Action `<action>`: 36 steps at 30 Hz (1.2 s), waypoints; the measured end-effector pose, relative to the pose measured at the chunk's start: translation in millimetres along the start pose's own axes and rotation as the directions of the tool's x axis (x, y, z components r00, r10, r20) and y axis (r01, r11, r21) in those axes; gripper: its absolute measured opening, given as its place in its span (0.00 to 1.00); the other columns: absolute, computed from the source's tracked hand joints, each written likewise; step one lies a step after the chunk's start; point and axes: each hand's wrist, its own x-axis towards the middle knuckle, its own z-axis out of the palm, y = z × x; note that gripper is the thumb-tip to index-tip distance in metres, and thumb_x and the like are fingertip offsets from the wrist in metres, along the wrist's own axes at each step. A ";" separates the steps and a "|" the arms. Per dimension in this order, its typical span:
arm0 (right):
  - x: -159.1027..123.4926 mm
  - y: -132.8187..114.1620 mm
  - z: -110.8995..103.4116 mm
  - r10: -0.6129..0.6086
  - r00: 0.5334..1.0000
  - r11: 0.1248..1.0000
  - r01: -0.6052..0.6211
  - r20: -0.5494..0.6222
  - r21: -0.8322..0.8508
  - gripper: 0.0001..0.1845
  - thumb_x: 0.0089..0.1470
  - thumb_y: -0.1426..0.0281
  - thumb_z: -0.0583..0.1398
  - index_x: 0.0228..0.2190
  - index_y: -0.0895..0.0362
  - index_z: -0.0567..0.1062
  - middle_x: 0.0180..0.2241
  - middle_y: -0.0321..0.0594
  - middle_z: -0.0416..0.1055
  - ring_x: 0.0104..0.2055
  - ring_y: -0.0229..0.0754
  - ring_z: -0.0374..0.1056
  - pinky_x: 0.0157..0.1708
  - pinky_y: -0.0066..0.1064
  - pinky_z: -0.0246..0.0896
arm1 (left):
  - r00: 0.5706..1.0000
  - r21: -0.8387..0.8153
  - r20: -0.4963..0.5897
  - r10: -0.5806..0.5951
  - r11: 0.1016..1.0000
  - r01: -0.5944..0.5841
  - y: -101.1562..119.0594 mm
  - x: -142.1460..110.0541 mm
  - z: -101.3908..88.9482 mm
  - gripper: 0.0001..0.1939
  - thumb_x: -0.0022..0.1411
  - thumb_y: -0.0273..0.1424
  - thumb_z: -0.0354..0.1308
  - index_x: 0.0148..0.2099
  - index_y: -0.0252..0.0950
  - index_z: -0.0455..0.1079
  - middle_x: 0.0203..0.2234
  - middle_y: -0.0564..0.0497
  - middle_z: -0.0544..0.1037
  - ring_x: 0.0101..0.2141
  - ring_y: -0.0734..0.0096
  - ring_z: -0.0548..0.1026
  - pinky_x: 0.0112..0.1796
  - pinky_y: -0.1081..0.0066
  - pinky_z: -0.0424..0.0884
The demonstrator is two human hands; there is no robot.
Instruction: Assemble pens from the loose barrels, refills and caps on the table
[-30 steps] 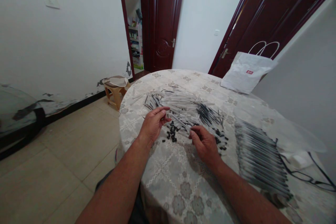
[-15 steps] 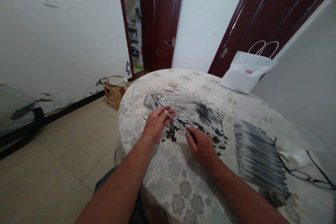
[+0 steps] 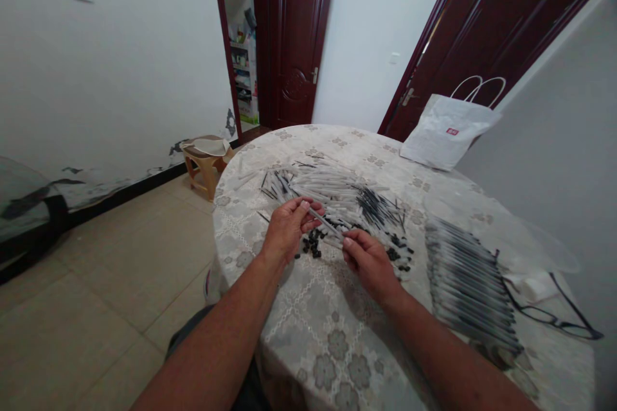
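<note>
I have one thin grey tube stretched between my two sets of fingers, above the patterned tablecloth, slanting down from the left fingertips to the right ones. My left hand pinches its upper end between thumb and forefinger, the other fingers loosely curled beneath. My right hand grips the lower end, thumb against the bent forefinger.

Just below the tube, between my fingers and slightly nearer me, I see a cluster of small black pieces; more black bits lie scattered just right of my right fingers. Beyond both hands spreads a heap of pale tubes, with a bundle of dark thin rods at its right side, farther out than my right fingertips. Some dark sticks lie past my left fingers.

Well to the right of my right fingers, a row of grey-and-dark sticks lies side by side, and beyond it the black-framed glasses. Far ahead and right of my fingers stands a white paper bag. Off to the left, apart from the table, I see a stool.
</note>
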 end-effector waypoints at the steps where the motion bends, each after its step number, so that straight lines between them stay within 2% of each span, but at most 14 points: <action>1: 2.2 1.0 0.7 0.065 0.998 0.992 -0.066 0.014 0.110 0.17 0.56 0.55 0.64 0.37 0.55 0.72 0.21 0.28 0.64 0.19 0.32 0.56 0.18 0.23 0.47 | 1.000 0.004 -0.001 0.005 1.000 -0.005 -1.0 0.1 0.5 0.12 0.61 0.35 0.66 0.43 0.32 0.73 0.39 0.41 0.82 0.41 0.59 0.83 0.40 0.63 0.80; 4: 6.7 1.9 2.1 0.200 0.977 0.933 -0.212 0.072 0.289 0.18 0.51 0.56 0.67 0.34 0.55 0.69 0.20 0.27 0.64 0.16 0.30 0.52 0.15 0.21 0.40 | 0.999 0.032 -0.013 0.046 0.998 -0.045 -3.2 1.1 1.1 0.13 0.61 0.36 0.65 0.44 0.33 0.73 0.40 0.41 0.82 0.43 0.58 0.83 0.40 0.63 0.80; 7: 9.2 -2.0 0.8 0.223 0.968 0.926 -0.246 0.111 0.285 0.18 0.51 0.55 0.66 0.33 0.54 0.68 0.20 0.27 0.65 0.16 0.30 0.52 0.14 0.22 0.40 | 0.998 0.077 -0.013 0.056 0.996 -0.055 -3.3 4.0 1.5 0.13 0.61 0.36 0.65 0.45 0.34 0.72 0.41 0.42 0.82 0.43 0.59 0.83 0.41 0.64 0.80; 9: 9.6 -8.5 -1.5 0.159 0.980 0.971 -0.177 0.117 0.163 0.15 0.56 0.56 0.62 0.35 0.54 0.69 0.22 0.28 0.68 0.17 0.32 0.57 0.16 0.22 0.46 | 0.998 0.102 -0.009 0.059 0.993 -0.058 -2.6 5.3 2.6 0.14 0.61 0.37 0.65 0.45 0.35 0.71 0.40 0.43 0.83 0.42 0.60 0.83 0.41 0.63 0.80; 11: 8.1 -17.6 -3.7 0.003 0.993 0.997 0.006 0.118 -0.075 0.11 0.60 0.59 0.59 0.37 0.54 0.72 0.26 0.31 0.72 0.23 0.34 0.64 0.23 0.24 0.57 | 0.999 0.142 0.041 0.036 0.989 -0.041 -2.2 4.0 4.6 0.15 0.60 0.39 0.66 0.45 0.35 0.72 0.40 0.44 0.83 0.43 0.59 0.82 0.42 0.62 0.80; 12: 6.9 -22.4 -4.5 -0.088 0.989 0.971 0.112 0.122 -0.210 0.09 0.61 0.61 0.59 0.37 0.54 0.73 0.29 0.33 0.74 0.27 0.35 0.67 0.28 0.25 0.60 | 0.997 0.172 0.076 0.016 0.985 -0.029 -2.2 2.2 5.9 0.17 0.59 0.40 0.67 0.45 0.35 0.73 0.41 0.43 0.82 0.44 0.58 0.82 0.42 0.62 0.80; 14: 4.6 -31.0 -5.9 -0.230 0.963 0.866 0.267 0.139 -0.423 0.07 0.62 0.65 0.59 0.38 0.54 0.75 0.33 0.34 0.75 0.33 0.36 0.69 0.35 0.26 0.62 | 0.991 0.240 0.130 -0.020 0.971 -0.012 -2.5 -2.7 8.5 0.19 0.58 0.41 0.68 0.47 0.35 0.75 0.42 0.43 0.82 0.44 0.58 0.82 0.44 0.61 0.80; 17: 4.0 -40.3 -10.4 -0.315 0.933 0.729 0.355 0.174 -0.585 0.05 0.63 0.67 0.60 0.39 0.54 0.76 0.34 0.35 0.75 0.35 0.37 0.69 0.36 0.27 0.60 | 0.979 0.336 0.195 -0.051 0.942 -0.018 -1.8 -8.9 10.4 0.21 0.57 0.43 0.70 0.47 0.35 0.77 0.44 0.43 0.82 0.44 0.57 0.82 0.47 0.59 0.80; 21: 3.0 -54.8 -30.0 -0.336 0.893 0.504 0.439 0.299 -0.744 0.03 0.63 0.69 0.61 0.37 0.55 0.76 0.34 0.38 0.74 0.37 0.40 0.69 0.40 0.30 0.59 | 0.960 0.479 0.260 -0.106 0.877 -0.033 1.1 -10.1 8.8 0.23 0.54 0.44 0.72 0.47 0.37 0.79 0.44 0.43 0.83 0.41 0.55 0.83 0.45 0.57 0.81; 24: -4.3 -68.9 -61.6 -0.294 0.884 0.355 0.454 0.363 -0.817 0.03 0.63 0.70 0.62 0.37 0.56 0.77 0.35 0.41 0.74 0.38 0.42 0.68 0.41 0.31 0.59 | 0.960 0.508 0.259 -0.103 0.860 -0.045 2.3 -8.5 6.3 0.23 0.54 0.44 0.71 0.48 0.36 0.79 0.42 0.42 0.83 0.43 0.52 0.83 0.43 0.57 0.82; 27: -14.6 -77.8 -109.1 -0.312 0.910 0.246 0.356 0.274 -0.902 0.05 0.64 0.70 0.60 0.39 0.55 0.77 0.37 0.43 0.74 0.41 0.44 0.68 0.43 0.33 0.60 | 0.972 0.494 0.221 -0.081 0.869 -0.040 3.8 -6.5 3.3 0.22 0.55 0.44 0.70 0.47 0.36 0.78 0.39 0.42 0.84 0.42 0.53 0.83 0.41 0.58 0.83; 32: -26.0 -70.0 -197.7 -0.295 0.954 0.036 -0.045 -0.053 -0.998 0.08 0.62 0.74 0.59 0.40 0.57 0.79 0.40 0.47 0.75 0.45 0.47 0.69 0.46 0.34 0.59 | 0.987 0.511 0.159 -0.023 0.858 -0.063 10.9 -4.7 0.1 0.20 0.55 0.43 0.70 0.45 0.35 0.79 0.36 0.44 0.84 0.37 0.56 0.83 0.38 0.60 0.83; 34: -27.8 -62.2 -222.9 -0.250 0.957 -0.034 -0.160 -0.146 -0.987 0.09 0.62 0.74 0.59 0.40 0.57 0.80 0.40 0.49 0.75 0.46 0.48 0.69 0.47 0.34 0.59 | 0.990 0.519 0.144 0.007 0.851 -0.081 13.7 -4.3 -0.7 0.19 0.55 0.42 0.70 0.44 0.35 0.79 0.36 0.45 0.83 0.37 0.57 0.83 0.37 0.61 0.83; 36: -27.9 -54.7 -238.2 -0.218 0.951 -0.087 -0.243 -0.220 -0.966 0.10 0.62 0.73 0.58 0.42 0.57 0.80 0.42 0.50 0.75 0.48 0.49 0.68 0.48 0.33 0.59 | 0.990 0.522 0.139 0.026 0.848 -0.096 15.2 -3.3 -2.1 0.18 0.55 0.42 0.70 0.43 0.35 0.79 0.36 0.45 0.83 0.37 0.58 0.83 0.37 0.62 0.83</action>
